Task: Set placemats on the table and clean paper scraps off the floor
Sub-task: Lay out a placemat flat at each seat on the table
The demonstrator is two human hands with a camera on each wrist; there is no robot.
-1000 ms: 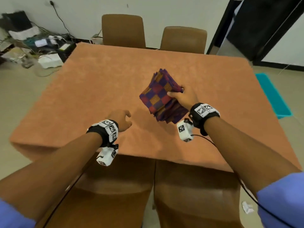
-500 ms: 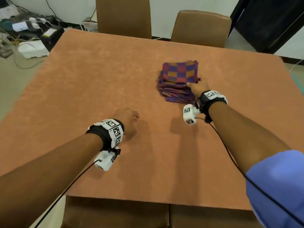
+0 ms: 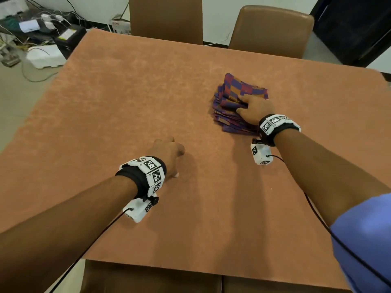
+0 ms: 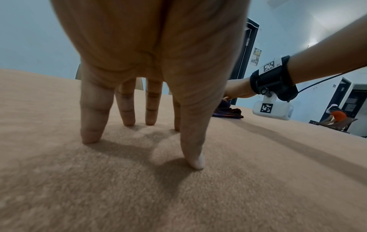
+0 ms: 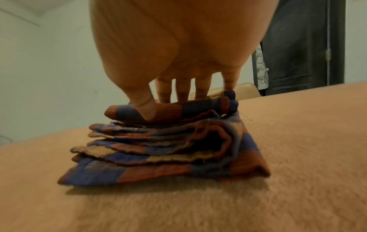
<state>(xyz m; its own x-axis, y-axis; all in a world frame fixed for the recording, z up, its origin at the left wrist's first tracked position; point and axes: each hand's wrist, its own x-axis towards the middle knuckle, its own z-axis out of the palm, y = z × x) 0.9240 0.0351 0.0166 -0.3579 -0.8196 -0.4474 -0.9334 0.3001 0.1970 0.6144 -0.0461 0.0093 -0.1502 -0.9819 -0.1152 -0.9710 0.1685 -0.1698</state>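
Note:
A stack of purple, red and orange checkered placemats [image 3: 232,121] [image 5: 158,149] [image 4: 228,112] lies on the orange table [image 3: 127,102], right of the middle. My right hand [image 3: 251,108] [image 5: 158,106] sits on top of it. The thumb and fingers pinch the top placemat [image 3: 243,89] [image 5: 198,108], whose near edge is curled up off the pile. My left hand [image 3: 169,153] [image 4: 143,133] is apart from the stack, nearer to me. Its straight fingertips [image 4: 91,136] touch the bare tablecloth and hold nothing.
Two brown chairs [image 3: 165,17] [image 3: 270,28] stand at the table's far side, and two more chair backs [image 3: 148,278] show below the near edge. Cables, boxes and devices [image 3: 42,39] clutter the floor at the far left. A dark doorway [image 3: 349,28] is at the far right.
My right hand carried the stack in the air, set it down on the table, and now pinches the top placemat. The left hand has lowered its fingertips onto the cloth.

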